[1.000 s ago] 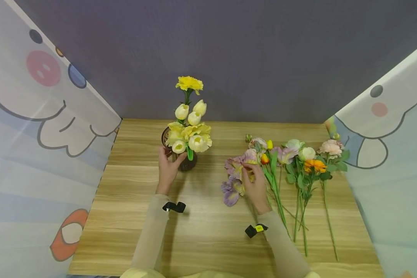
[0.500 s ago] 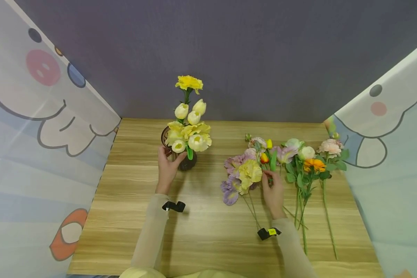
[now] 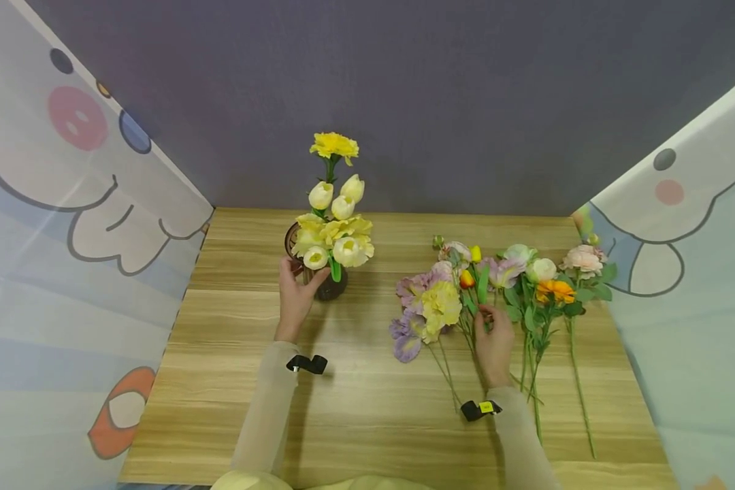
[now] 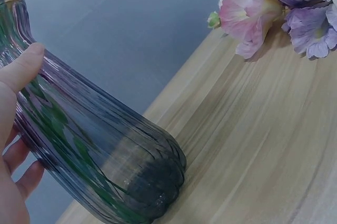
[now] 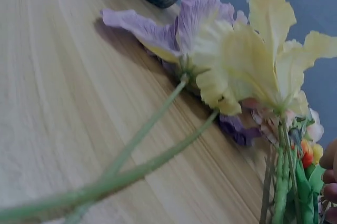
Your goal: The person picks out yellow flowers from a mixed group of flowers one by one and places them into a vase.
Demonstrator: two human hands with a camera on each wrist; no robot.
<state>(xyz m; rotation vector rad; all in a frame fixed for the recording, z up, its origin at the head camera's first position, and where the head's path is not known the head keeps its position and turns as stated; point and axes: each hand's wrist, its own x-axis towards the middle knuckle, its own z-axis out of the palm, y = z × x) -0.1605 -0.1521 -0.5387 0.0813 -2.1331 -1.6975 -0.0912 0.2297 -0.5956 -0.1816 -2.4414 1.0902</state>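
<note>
Thumb and fingers of the left hand (image 3: 295,299) curl round a ribbed, tinted glass vase (image 4: 105,134), the thumb on one side of its upper body and the other fingers round the far side. The vase stands left of the middle of the tabletop (image 3: 220,381), nearer the back edge than the front, and green stems show through its glass. Blooms rise from its mouth: a bright yellow carnation (image 3: 334,145) highest, white tulips (image 3: 343,207) below it, and a pale yellow ruffled flower (image 3: 356,231) among the lower tulips. The right hand (image 3: 495,344) is bent at the tulip leaves (image 3: 482,284) right of the middle of the tabletop; whether it has hold of a stem cannot be told, since the right wrist view cuts off most of the hand. Beside those leaves lie a red-orange tulip (image 3: 467,280) and a yellow tulip (image 3: 475,254). Left of the hand lie a loose pale yellow bloom (image 3: 441,306) and a purple bloom (image 3: 407,335), partly overlapping. Toward the right edge come a white bloom (image 3: 542,270), an orange flower (image 3: 555,292) and, nearest that edge, a pink rose (image 3: 582,261), its stem running toward the front edge. A dark grey wall (image 3: 392,102) rises beyond the back edge.
</note>
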